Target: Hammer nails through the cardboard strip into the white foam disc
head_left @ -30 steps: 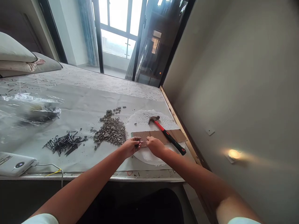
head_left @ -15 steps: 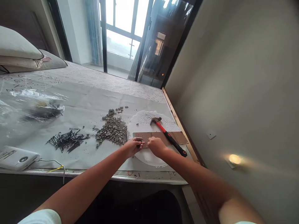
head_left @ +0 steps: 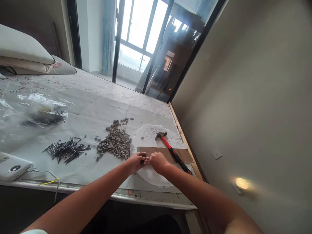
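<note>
My left hand (head_left: 136, 163) is curled over the near left end of a brown board (head_left: 179, 154), around small dark pieces too tiny to name surely. Right beside it, my right hand (head_left: 159, 162) is closed in a pinch, its fingertips close to the left fingers; what it pinches is hidden. Several small dark holes or dots mark the board near the hands. Across the board lies a claw hammer (head_left: 172, 151) with a red and black handle, its head on a white, rough-surfaced round slab (head_left: 152, 131). The board rests on this slab.
Left of the slab lies a heap of grey gravel (head_left: 115, 143), then a pile of dark nails (head_left: 65, 150). A clear plastic bag (head_left: 46, 113) and a white power bank (head_left: 17, 167) with a cable are farther left. A wooden edge (head_left: 181, 130) and wall bound the right side.
The view has tilted, so the things on the sheet sit lower in it. My right hand has come closer to my left fingers. The hammer and board stay in place.
</note>
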Demonstrator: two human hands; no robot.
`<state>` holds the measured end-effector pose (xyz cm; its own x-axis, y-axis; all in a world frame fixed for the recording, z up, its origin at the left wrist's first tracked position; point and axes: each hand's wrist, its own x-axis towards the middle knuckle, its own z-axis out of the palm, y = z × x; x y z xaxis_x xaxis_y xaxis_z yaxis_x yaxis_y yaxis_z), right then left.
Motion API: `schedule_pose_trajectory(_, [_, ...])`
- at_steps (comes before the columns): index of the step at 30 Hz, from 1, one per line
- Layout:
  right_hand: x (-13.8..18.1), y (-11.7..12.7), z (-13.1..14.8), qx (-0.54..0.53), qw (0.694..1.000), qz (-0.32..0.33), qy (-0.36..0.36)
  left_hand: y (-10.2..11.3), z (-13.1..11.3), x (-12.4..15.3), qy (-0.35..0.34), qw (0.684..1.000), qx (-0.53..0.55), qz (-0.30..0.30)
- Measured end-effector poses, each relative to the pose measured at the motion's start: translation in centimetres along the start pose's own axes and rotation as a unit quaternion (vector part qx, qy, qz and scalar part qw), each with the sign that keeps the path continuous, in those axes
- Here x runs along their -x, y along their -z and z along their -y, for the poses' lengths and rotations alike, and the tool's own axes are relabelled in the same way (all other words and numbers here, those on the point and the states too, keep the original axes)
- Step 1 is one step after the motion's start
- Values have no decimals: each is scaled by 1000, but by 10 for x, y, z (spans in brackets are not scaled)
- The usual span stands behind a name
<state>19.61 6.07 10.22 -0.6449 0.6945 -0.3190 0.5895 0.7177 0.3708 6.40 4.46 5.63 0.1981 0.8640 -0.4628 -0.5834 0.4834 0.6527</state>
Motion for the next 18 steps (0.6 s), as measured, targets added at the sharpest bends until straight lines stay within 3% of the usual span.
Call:
schedule_pose_trajectory(9, [-19, 1, 8, -6, 996, 71, -60, 6, 2, -4, 4, 1000, 2, 0])
schedule_pose_trajectory(18, [-13, -15, -2, -6, 1000, -18, 1, 6, -3, 0, 10, 1000, 3, -13])
